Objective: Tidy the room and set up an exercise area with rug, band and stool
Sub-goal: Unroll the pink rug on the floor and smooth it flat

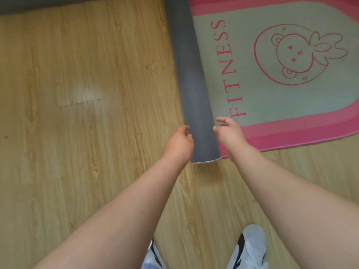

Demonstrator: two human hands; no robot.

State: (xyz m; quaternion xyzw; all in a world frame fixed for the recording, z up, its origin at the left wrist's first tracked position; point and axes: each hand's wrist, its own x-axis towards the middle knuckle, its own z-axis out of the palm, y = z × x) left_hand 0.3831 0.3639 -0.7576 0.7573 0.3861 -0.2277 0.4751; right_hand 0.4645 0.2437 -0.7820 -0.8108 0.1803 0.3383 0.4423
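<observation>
White shoes (250, 247) stand on the floor (77, 152). Left hand (178, 141) curls against the roll (194, 84); grasp indeterminate. Right hand (230, 133) hovers relaxed, holding nothing. Both flank the roll's near end, probably to unroll it. The rug (291, 105) lies half-spread, far right.

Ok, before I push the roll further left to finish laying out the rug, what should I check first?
1. Floor left of the roll free: ok, only bare wood in view.
2. Unrolled part of the rug flat, print up: ok.
3. Hold on the roll: cannot tell. The left hand has curled fingers at its left side and the right hand is loosely open at its right. Contact is blurred.
4. Shoes off the rug: ok, on the floor short of its near edge.
5. Roll's far end: cannot tell, it runs out of frame.
</observation>
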